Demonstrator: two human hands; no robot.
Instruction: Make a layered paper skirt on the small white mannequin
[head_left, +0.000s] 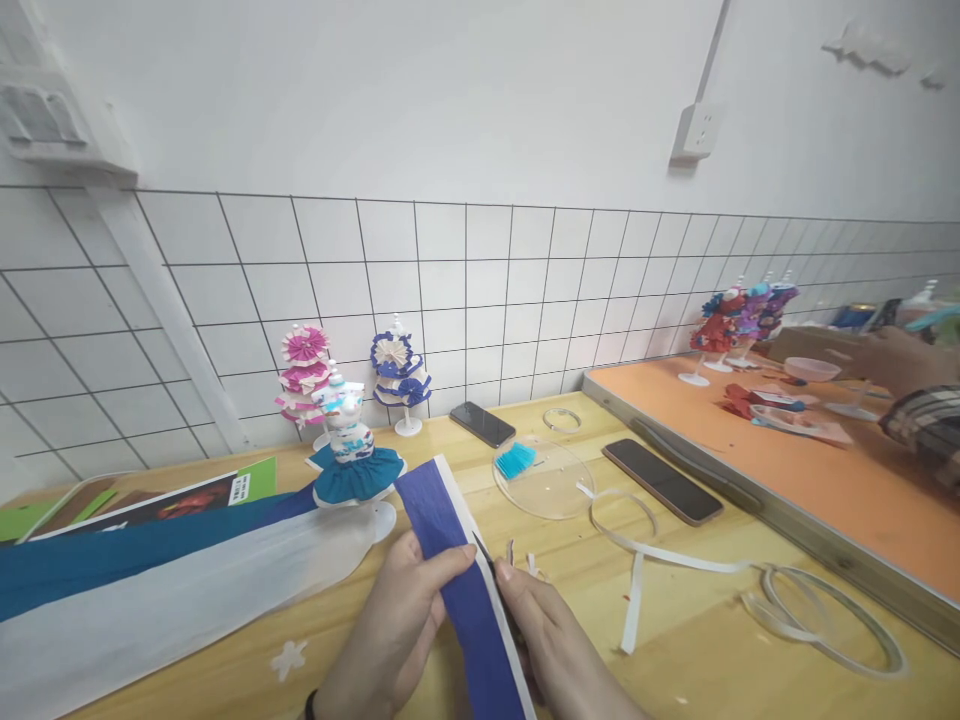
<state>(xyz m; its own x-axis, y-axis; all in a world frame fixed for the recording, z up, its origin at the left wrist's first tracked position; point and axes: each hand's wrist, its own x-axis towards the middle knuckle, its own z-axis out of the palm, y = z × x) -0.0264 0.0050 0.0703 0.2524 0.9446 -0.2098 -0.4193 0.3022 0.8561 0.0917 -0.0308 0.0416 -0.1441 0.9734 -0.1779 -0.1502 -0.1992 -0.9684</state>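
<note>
My left hand [401, 610] pinches a long purple-blue strip of paper [469, 610] with a white border, thumb on top and fingers beneath. At the strip's right edge, my right hand [544, 625] is closed around dark scissors [481, 548]; only a narrow blade shows by the white border, and the handles are mostly hidden. Just beyond my left hand stands a small dress form [349, 430] with a teal pleated skirt. Long teal and white paper strips [187, 590] lie to its left.
Two decorated forms, one pink [304, 370] and one blue and cream [401, 375], stand by the wall. A clear disc [555, 495] bears turquoise pleated paper [516, 460]. Phones [664, 480] and white tape [675, 557] lie right. Another person's hand [911, 365] is over the orange table [847, 490].
</note>
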